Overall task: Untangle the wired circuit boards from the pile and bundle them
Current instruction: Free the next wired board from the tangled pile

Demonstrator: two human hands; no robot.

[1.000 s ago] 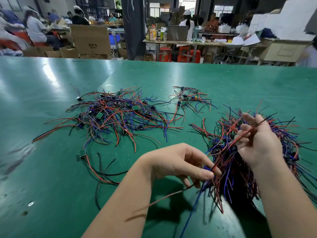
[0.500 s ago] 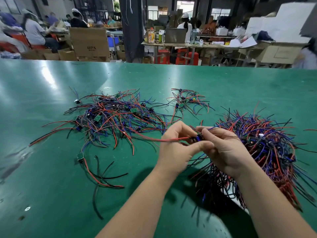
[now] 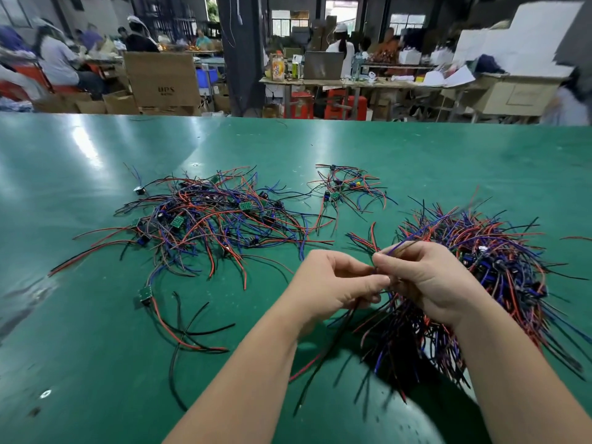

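Note:
A tangled pile of small green circuit boards with red, blue and black wires lies spread at centre left of the green table. A big gathered bundle of the same wired boards sits at the right, partly under my right forearm. My left hand and my right hand meet in front of that bundle, both pinching wires of one wired board. Its wires hang down below my hands; the board itself is hidden by my fingers.
A small cluster of wired boards lies behind my hands. One single board with red and black wires lies near the front left. Cardboard boxes, work tables and seated people stand beyond the table's far edge.
My left hand came up from the table to meet my right hand. The red wire stretched to the left pile half a second ago now hangs below my hands.

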